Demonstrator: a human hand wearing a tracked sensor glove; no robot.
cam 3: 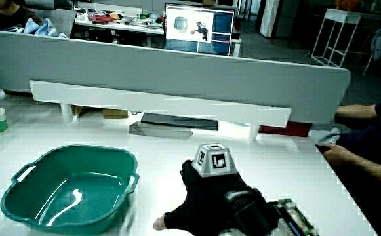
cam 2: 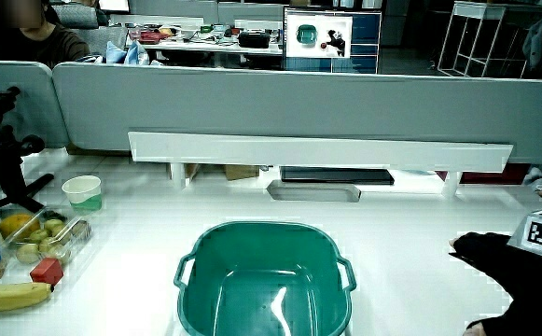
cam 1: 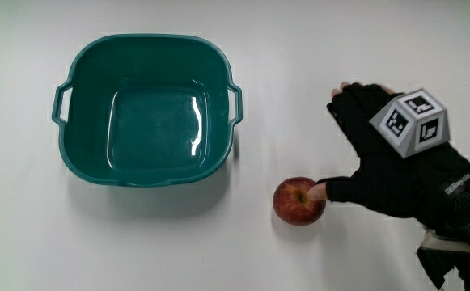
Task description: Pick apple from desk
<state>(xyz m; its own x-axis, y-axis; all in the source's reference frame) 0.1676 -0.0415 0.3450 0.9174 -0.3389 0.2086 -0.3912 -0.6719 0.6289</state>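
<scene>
The apple (cam 1: 299,201) sits on the white surface (cam 1: 178,250), apart from the empty teal basin (cam 1: 146,109) and nearer to the person than the basin is. In the main view the gloved hand (cam 1: 388,162) rests just beside the apple, on the side away from the basin, with the patterned cube (cam 1: 411,121) on its back. The thumb tip touches the apple near its stem; the other fingers (cam 1: 354,101) are spread and stand clear of the fruit, so the hand is open and holds nothing yet. The apple is round with no long axis, stem roughly upward. The grasp probably needs the hand to shift toward the basin until the fingers close round the fruit. In both side views the apple is out of sight.
</scene>
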